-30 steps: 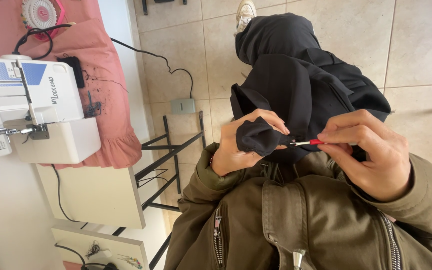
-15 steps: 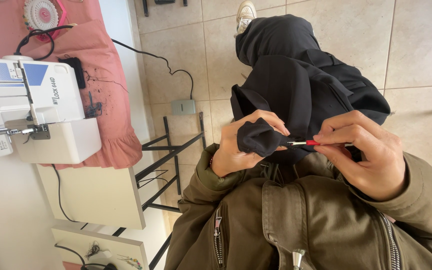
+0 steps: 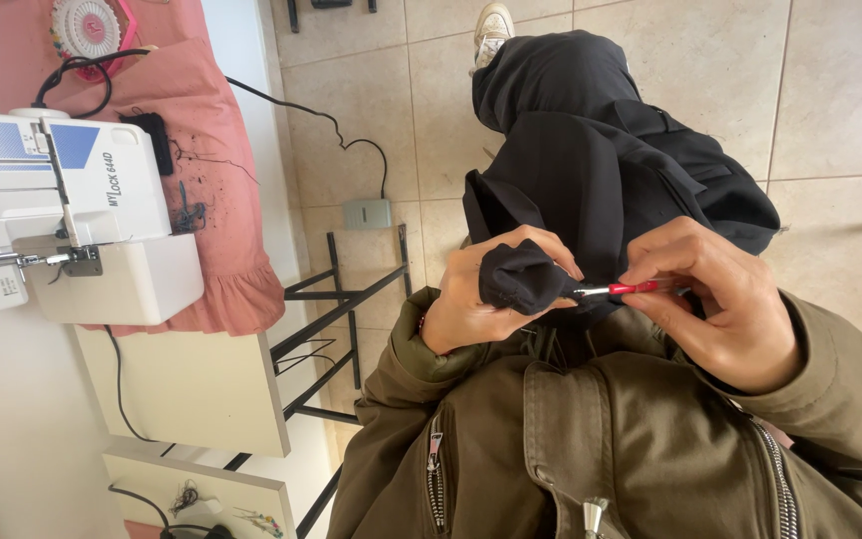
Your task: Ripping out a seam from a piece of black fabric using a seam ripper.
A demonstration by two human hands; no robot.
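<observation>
I see the red-handled seam ripper (image 3: 623, 289) lying level, its metal tip pointing left into the bunched black fabric (image 3: 526, 277) on my lap. Beige tiled floor (image 3: 840, 90) beyond; white sewing machine (image 3: 62, 230) far left. My right hand (image 3: 725, 304) pinches the handle; my left hand (image 3: 486, 299) grips the fabric.

black fabric (image 3: 591, 170), red-handled tool (image 3: 631, 288), olive jacket (image 3: 571, 449), pink cloth (image 3: 202, 190), apparently white-and-blue sewing machine (image 3: 62, 220).

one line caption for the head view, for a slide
Left hand bunches black fabric while right hand holds a red-handled tool against it.
</observation>
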